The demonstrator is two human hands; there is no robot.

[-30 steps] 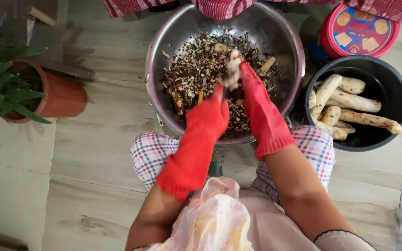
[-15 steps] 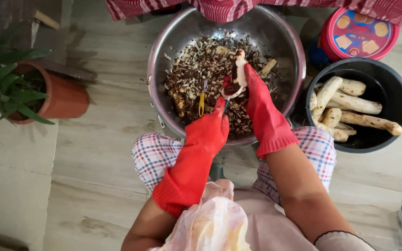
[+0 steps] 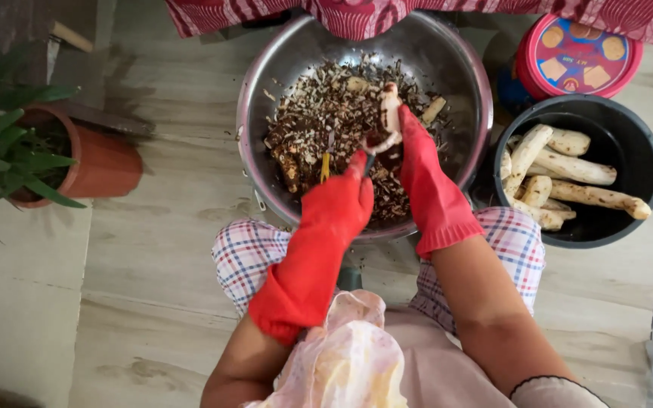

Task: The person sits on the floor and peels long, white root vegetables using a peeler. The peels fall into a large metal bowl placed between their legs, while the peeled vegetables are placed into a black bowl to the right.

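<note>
Surface: pale wood-plank floor (image 3: 153, 249); no desk in view. A lighter, smoother strip runs along the left side of the view.

Steel bowl (image 3: 266, 98) sits on the floor between the person's knees, its near rim over the checked cloth at the lap. It holds a heap of dark peelings (image 3: 319, 113) with a few pale pieces mixed in.

Left hand (image 3: 345, 204), red rubber glove: fingers closed around a small peeler (image 3: 325, 160) with a yellow handle, held over the peelings. Right hand (image 3: 417, 162), red rubber glove: fingers wrapped around a partly peeled pale root (image 3: 391, 113), raised above the middle of the bowl. The 2 hands are just beside each other; whether the blade touches the root cannot be told.

Right of the steel bowl, nearly touching it: black bucket (image 3: 636, 151) holding several peeled pale roots (image 3: 576, 170). Behind the bucket: round tub with a pink lid (image 3: 576, 53). A red striped cloth (image 3: 493, 15) crosses the top edge, overhanging the far rim of the bowl.

Left: terracotta pot (image 3: 103, 162) with a green spiky plant (image 3: 1, 151), well apart from the bowl. Bare floor lies between pot and bowl. On the right the bowl, bucket and tub stand close together.
</note>
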